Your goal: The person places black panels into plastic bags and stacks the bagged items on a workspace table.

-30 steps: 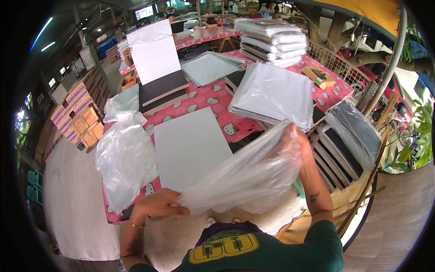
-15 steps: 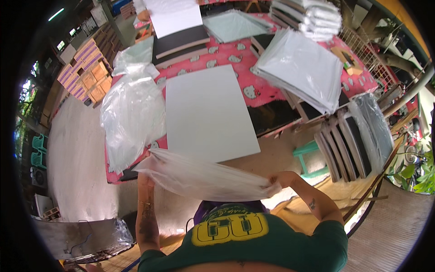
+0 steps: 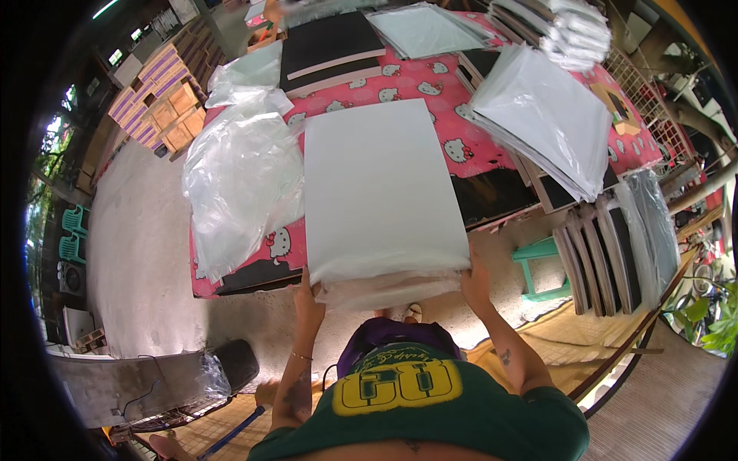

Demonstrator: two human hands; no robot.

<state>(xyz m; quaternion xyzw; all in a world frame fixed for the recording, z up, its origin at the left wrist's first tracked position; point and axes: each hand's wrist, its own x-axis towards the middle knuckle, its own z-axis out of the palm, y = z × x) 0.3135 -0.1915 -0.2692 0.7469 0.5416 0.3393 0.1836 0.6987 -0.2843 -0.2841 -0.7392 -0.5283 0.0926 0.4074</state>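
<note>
A large white rectangular board (image 3: 377, 177) lies on the table, its near end reaching past the edge toward me. Around that near end is a thin clear plastic bag (image 3: 384, 290), its film bunched in folds. My left hand (image 3: 309, 298) is closed on the bag at the board's near left corner. At the near right corner my right hand (image 3: 474, 283) grips the other side of the bag; its fingertips are partly hidden.
A pink patterned cloth (image 3: 415, 86) covers the table. Loose clear plastic bags (image 3: 246, 184) lie left of the board, bagged white boards (image 3: 542, 115) to the right, black panels (image 3: 330, 46) behind. More panels (image 3: 600, 261) lean beside a green stool (image 3: 538, 265) at the right.
Both hands have brought the bag from below the board up around its near end, and the film is less spread. At the far side, the white sheet over the black panels has moved away.
</note>
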